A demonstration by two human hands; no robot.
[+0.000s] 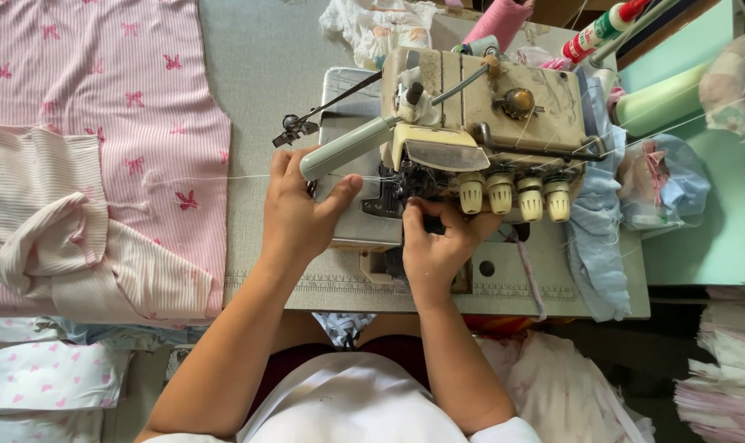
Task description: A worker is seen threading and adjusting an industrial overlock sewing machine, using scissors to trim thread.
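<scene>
A cream overlock sewing machine (pixel 487 107) sits on the grey table (pixel 257 74). My left hand (pixel 300 209) rests on the machine's metal bed plate (pixel 352 230), thumb stretched toward the needle area, just under a pale green lamp arm (pixel 344 149). My right hand (pixel 438 246) reaches in under the machine's front, fingers curled at the dark needle and looper area (pixel 413 184); what they pinch is hidden. Three cream tension knobs (pixel 516 197) stick out just right of that hand. A thin white thread (pixel 200 177) runs leftward from the machine.
Pink striped fabric with butterfly prints (pixel 102 107) lies folded on the table's left. Light blue cloth (pixel 598 246) hangs at the machine's right. A pink thread cone (pixel 499 20) stands behind. Stacks of cut fabric (pixel 729 385) sit at the lower right, more pieces (pixel 36 377) at the lower left.
</scene>
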